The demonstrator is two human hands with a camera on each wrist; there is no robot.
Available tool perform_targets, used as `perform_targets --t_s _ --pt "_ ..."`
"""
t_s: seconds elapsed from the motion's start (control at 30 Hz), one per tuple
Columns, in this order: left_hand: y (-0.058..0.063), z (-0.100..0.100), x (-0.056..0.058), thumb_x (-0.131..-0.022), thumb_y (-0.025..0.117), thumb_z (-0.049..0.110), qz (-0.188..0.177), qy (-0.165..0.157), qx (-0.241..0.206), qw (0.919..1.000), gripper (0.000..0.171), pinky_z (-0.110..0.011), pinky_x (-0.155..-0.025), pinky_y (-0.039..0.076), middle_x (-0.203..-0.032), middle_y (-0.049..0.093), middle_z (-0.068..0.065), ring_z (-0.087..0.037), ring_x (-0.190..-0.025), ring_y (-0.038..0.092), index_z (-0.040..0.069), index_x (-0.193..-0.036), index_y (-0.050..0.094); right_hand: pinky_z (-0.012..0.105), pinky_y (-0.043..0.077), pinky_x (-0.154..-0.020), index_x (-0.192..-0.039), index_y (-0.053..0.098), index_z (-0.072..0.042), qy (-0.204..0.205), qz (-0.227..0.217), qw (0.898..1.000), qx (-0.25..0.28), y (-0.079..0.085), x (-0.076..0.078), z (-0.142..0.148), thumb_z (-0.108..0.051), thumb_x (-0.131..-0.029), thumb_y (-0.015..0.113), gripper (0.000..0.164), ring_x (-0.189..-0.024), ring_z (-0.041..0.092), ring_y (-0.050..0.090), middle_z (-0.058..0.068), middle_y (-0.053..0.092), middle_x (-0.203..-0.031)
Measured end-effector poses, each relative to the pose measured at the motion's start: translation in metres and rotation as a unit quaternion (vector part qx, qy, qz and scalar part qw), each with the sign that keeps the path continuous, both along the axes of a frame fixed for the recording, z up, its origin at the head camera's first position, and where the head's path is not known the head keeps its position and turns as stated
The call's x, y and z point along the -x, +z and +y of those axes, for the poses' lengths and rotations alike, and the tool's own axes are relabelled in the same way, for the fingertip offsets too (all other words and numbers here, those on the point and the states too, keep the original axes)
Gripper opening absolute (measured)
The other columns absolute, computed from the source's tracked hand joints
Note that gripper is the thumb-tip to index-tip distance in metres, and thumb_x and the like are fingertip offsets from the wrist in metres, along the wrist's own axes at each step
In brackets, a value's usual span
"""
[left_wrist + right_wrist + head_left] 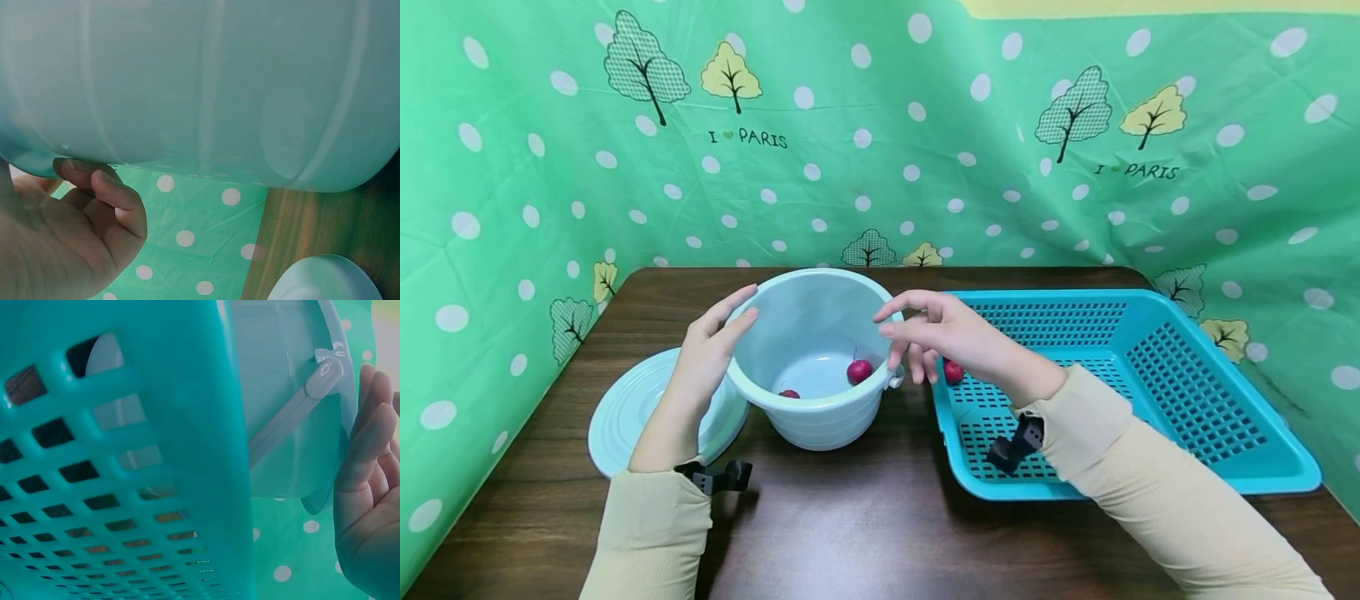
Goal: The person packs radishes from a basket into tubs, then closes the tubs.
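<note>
A pale blue bucket [831,425] stands upright on the table, with a round red radish [860,372] and part of a second radish [788,394] inside. My left hand [703,354] grips its left rim, thumb over the edge; in the left wrist view, that hand's [94,231] fingers curl below the rim. Over the right rim is my right hand [951,333], its fingers loosely bent and nothing held. The right wrist view shows that hand [372,487] beside the rim, near the bucket's handle [294,415]. Another radish [953,372] lies at the left side of a turquoise basket [1213,400].
Left of the bucket, a round pale blue lid [617,417] lies on the dark wooden table [850,525], partly behind my left forearm. The basket takes up the right side under my right forearm. A green dotted cloth [880,167] hangs behind the table.
</note>
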State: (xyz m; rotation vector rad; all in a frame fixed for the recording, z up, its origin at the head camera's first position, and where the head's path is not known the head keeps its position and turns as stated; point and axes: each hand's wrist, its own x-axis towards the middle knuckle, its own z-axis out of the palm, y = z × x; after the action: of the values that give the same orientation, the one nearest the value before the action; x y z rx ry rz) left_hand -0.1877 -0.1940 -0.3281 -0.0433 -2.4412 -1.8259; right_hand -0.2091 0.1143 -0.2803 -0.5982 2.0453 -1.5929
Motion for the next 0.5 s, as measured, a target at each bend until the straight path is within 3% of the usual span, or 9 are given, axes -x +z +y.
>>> perform_targets --t_s 0.33,0.5 --pt "0.0 0.0 0.0 -0.103 0.052 0.036 0.0 0.001 -0.004 1.0 0.052 -0.055 -0.12 0.021 -0.158 0.038 -0.002 -0.022 -0.15 0.026 0.018 -0.15 0.045 0.024 0.033 -0.039 -0.128 0.055 -0.005 -0.029 -0.008 1.0 0.0 -0.001 0.0 0.006 -0.022 -0.098 0.059 0.035 -0.041 0.014 0.046 0.005 0.068 -0.07" --pt "0.0 0.001 0.0 -0.102 0.052 0.037 -0.004 0.003 -0.003 1.0 0.053 -0.056 -0.12 0.021 -0.158 0.038 -0.002 -0.023 -0.15 0.026 0.017 -0.151 0.044 0.025 0.034 -0.04 -0.131 0.052 0.002 -0.031 -0.005 1.0 -0.002 -0.004 0.001 0.01 -0.02 -0.099 0.058 0.04 -0.041 0.013 0.044 0.003 0.066 -0.068"
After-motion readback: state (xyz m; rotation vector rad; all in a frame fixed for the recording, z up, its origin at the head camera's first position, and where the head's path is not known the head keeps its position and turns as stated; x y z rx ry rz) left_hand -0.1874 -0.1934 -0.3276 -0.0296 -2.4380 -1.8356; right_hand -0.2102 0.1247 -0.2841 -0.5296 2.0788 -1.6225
